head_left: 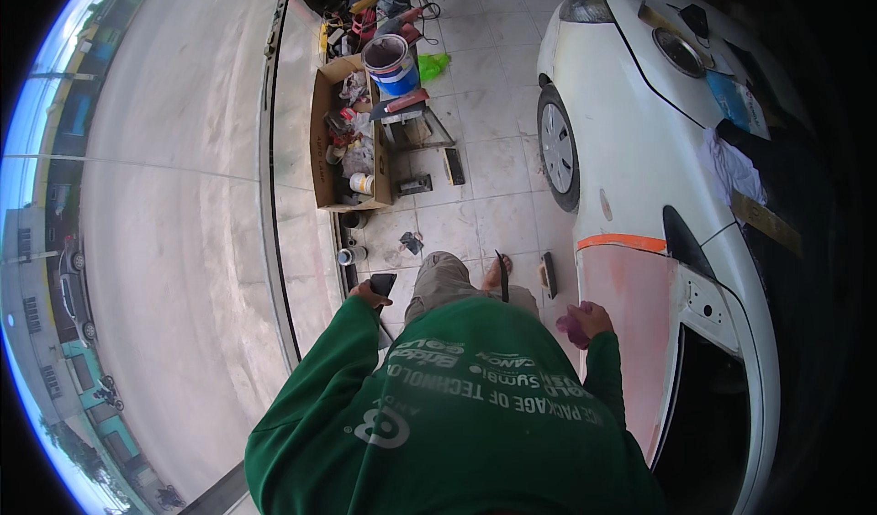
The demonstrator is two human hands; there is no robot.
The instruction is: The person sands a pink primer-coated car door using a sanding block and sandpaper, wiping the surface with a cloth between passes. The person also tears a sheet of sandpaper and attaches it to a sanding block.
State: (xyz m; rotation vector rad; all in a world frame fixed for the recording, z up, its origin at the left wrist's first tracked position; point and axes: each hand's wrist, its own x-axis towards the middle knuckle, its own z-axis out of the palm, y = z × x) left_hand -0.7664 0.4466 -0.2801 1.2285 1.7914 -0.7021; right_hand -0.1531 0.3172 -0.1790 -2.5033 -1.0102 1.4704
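On the left, my left hand [364, 295] is closed around a black flat thing [383, 284] with straight edges; its kind is unclear. My right hand [598, 318] grips a crumpled maroon cloth or pad [575, 325], held close beside the car door [618, 296]. That door has a pinkish, primer-like surface, with an orange tape strip [623, 241] along its front edge. The white car [607, 68] stands to my right. Green sleeves cover both my arms, and the hands are apart.
Left ahead stand a cardboard box [323, 150] of rubbish and a blue paint bucket [395, 78] on a small stand. A metal can [352, 256], a black scrap [411, 243] and a long block [548, 275] lie on the tiled floor. A white cloth [734, 166] hangs over the car.
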